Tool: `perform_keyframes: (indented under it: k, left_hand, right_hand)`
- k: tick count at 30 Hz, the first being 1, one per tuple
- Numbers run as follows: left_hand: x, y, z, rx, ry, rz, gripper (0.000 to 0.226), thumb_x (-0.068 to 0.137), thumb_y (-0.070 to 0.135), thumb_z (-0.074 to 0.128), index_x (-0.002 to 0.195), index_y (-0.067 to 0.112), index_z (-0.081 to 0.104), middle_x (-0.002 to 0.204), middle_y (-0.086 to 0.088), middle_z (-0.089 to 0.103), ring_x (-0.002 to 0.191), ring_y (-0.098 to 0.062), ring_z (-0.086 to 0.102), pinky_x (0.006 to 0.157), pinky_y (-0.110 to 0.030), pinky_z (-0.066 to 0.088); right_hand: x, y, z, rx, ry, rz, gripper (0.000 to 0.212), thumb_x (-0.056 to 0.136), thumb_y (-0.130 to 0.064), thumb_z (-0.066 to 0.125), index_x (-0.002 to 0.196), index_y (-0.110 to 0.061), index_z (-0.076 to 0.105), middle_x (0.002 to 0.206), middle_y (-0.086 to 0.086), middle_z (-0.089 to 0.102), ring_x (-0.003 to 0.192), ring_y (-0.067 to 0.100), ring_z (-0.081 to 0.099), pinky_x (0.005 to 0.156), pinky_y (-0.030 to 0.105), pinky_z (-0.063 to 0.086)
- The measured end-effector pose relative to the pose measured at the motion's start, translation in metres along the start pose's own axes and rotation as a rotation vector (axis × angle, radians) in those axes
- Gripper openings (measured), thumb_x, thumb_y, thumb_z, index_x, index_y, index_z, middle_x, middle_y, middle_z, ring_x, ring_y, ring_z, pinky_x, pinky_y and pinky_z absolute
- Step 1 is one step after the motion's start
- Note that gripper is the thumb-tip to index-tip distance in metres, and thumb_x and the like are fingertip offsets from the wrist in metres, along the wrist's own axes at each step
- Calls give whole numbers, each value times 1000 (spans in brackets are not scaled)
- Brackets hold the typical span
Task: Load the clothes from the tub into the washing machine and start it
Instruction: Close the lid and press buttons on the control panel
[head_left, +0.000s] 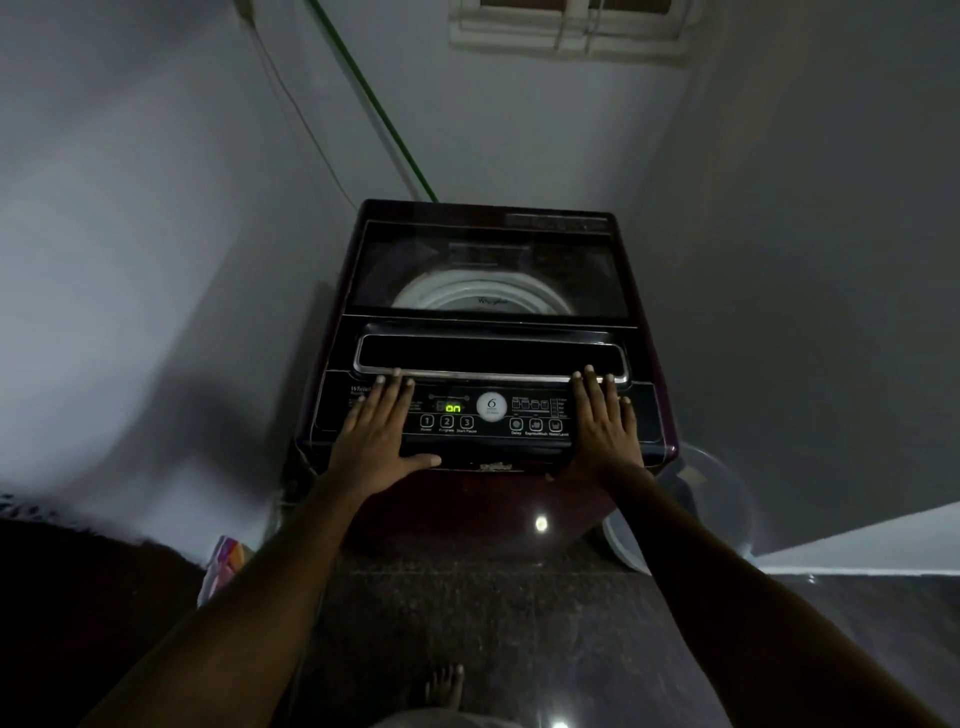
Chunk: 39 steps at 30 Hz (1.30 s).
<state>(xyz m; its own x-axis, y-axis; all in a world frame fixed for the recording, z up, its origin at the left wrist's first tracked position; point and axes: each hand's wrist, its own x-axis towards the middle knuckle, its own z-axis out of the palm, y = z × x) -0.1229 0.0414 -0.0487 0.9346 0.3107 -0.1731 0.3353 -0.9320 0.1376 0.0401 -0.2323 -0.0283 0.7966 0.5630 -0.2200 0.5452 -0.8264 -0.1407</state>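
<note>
A bare foot (444, 686) stood on dark floor. A pale tub (693, 501) sat beside the washing machine (457, 499), low on its right. The left hand (382, 436) and right hand (602, 431) lay flat, fingers spread, at either end of the control panel (488, 439) (display reading "on"). Beyond the hands, the glass lid (483, 270) was down.

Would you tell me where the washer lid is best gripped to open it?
Take the silver handle along the front edge of the lid, from the front, fingers hooked under. It is a raised lip above the panel, so the lid likely lifts away from you. The left hand and right hand lie flat there.
</note>
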Motion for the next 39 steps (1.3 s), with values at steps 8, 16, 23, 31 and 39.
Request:
perform_keyframes:
  k: [8,16,23,31,39]
  left_hand:
    - [4,-1,3,-48,17,-3,124,67,87,45,149,23,-22,156,3,-34,146,-18,-24,119,-46,-2]
    - [2,3,3,-40,29,-6,124,68,86,46,151,22,-19,156,3,-33,146,-18,-23,119,-44,-2]
    - [1,3,4,-34,27,-7,122,71,84,48,151,21,-20,156,2,-33,146,-18,-24,119,-44,-3]
    - [0,5,2,-21,27,-6,119,75,80,48,151,19,-20,155,0,-35,145,-20,-26,119,-43,-4]
    - [-9,14,17,-24,102,-43,103,84,74,39,153,19,-14,159,-2,-25,146,-27,-23,119,-48,-4]
  right_hand:
    - [-3,2,0,-7,45,-27,149,52,-67,78,147,-15,-24,156,3,-28,143,23,-27,118,48,-5]
    - [-5,2,2,19,51,-20,147,55,-63,79,147,-16,-26,155,0,-31,143,20,-28,119,44,-6]
    - [-4,-1,4,14,52,2,151,51,-59,83,147,-16,-26,156,1,-28,143,19,-26,120,45,-5]
    - [-7,-6,5,31,61,22,148,53,-53,85,148,-15,-22,157,2,-25,144,20,-24,120,45,-5]
    - [-8,-4,2,52,83,27,149,47,-54,87,151,-16,-14,160,0,-16,147,20,-16,120,44,0]
